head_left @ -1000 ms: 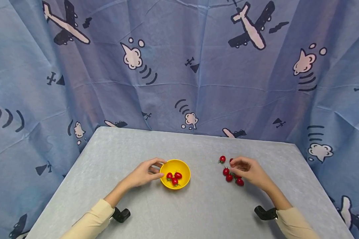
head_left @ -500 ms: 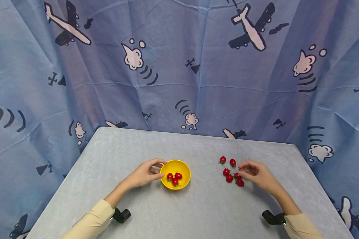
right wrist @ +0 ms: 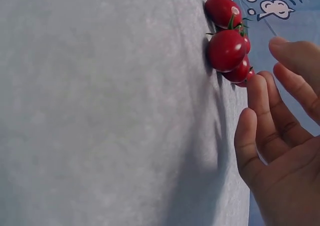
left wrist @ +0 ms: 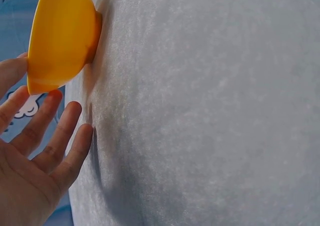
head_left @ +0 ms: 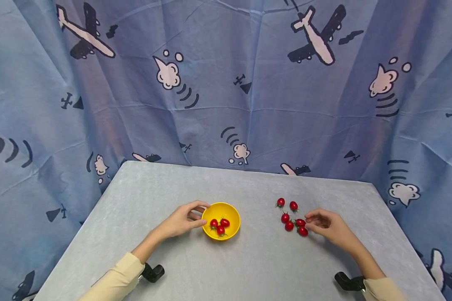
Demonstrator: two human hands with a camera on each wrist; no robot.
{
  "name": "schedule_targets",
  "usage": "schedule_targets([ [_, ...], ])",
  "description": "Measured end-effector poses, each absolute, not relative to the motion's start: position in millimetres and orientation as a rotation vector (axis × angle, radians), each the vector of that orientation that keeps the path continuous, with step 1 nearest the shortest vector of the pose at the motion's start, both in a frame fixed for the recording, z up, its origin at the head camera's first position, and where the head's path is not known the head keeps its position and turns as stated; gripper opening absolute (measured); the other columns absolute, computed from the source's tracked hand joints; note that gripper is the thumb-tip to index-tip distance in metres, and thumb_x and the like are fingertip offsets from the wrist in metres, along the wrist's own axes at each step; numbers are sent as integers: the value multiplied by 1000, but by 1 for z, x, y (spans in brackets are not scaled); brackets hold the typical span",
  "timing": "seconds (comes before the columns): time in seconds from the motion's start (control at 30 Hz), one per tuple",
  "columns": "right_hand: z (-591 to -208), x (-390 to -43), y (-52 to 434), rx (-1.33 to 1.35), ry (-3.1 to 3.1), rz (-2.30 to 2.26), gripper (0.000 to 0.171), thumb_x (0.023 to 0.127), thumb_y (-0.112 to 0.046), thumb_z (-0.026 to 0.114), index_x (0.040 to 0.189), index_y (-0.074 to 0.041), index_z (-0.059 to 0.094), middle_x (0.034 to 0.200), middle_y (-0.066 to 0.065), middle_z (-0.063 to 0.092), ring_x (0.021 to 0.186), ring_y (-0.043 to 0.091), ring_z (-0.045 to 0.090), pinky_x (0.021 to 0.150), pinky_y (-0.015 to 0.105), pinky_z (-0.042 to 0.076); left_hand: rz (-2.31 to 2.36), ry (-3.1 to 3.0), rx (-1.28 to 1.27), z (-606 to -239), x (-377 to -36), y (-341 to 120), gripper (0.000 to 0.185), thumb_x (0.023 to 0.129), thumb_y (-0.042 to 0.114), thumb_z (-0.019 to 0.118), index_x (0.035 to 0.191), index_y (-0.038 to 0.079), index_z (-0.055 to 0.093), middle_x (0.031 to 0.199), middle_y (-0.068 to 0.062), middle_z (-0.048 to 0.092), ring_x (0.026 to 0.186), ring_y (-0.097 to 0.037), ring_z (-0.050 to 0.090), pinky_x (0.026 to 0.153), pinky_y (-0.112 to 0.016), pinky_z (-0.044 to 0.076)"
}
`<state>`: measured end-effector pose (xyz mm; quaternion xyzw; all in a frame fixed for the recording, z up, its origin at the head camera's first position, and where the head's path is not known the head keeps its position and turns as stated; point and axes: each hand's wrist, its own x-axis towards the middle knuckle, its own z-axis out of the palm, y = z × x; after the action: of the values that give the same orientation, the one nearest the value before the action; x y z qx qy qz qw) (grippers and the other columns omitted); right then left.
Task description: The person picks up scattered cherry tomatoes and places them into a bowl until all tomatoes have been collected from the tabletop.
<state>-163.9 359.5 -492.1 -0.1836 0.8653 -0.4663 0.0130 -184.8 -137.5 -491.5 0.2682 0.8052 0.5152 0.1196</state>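
Observation:
My left hand (head_left: 181, 218) holds the left side of a small yellow bowl (head_left: 231, 228), its thumb at the rim and fingertips against the outer wall. In the left wrist view, the bowl (left wrist: 62, 36) stands on the table with those fingers (left wrist: 47, 103) beside it. Inside the bowl lie 3 cherry tomatoes (head_left: 220, 230) with green stems. My right hand (head_left: 329, 228) hovers with nothing in it, just right of a loose group of several cherry tomatoes (head_left: 289, 225). Its fingers are loosely bent, near the closest tomatoes (right wrist: 226, 51) in the right wrist view.
A pale grey table (head_left: 256, 267) carries everything. Behind it hangs a blue curtain (head_left: 211, 138) printed with airplanes and clouds. Black wrist mounts (head_left: 153, 272) sit at both cuffs. Two of the loose tomatoes (head_left: 294, 205) lie farther back from the rest.
My right hand has drawn back to the right and slightly toward me, uncovering the tomatoes it hid. My left hand and the bowl have stayed in place.

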Motion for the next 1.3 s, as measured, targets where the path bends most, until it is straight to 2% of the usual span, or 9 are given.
schedule_targets([
  [0.23,-495,-160,361,-622,2667,-1469,22,90,5,74,112,6,67,100,18,70,81,22,69,67,27,57,1500,2360,790,-492,-186,-138,41,97,13,72,136,8,59,128,-12,63,99,-21,69,87,-32,56],
  [0.5,-499,-157,361,-589,2704,-1423,24,88,2,78,109,4,68,98,14,69,80,17,68,66,27,57,1493,2364,792,-493,-185,-138,41,97,15,73,136,9,59,128,-12,63,99,-21,69,87,-32,56],
  [0.97,-495,-153,353,-377,2694,-1293,53,79,-15,90,120,3,63,102,9,66,86,23,63,69,28,54,1492,2368,815,-492,-186,-137,41,97,13,72,136,6,59,126,-15,63,98,-25,70,87,-35,57],
  [1.3,-497,-152,351,-465,2769,-1226,44,77,-15,92,111,-4,66,98,3,66,82,19,62,66,29,53,1500,2362,843,-492,-185,-137,40,98,12,71,135,4,59,127,-18,63,99,-28,70,87,-38,57],
])
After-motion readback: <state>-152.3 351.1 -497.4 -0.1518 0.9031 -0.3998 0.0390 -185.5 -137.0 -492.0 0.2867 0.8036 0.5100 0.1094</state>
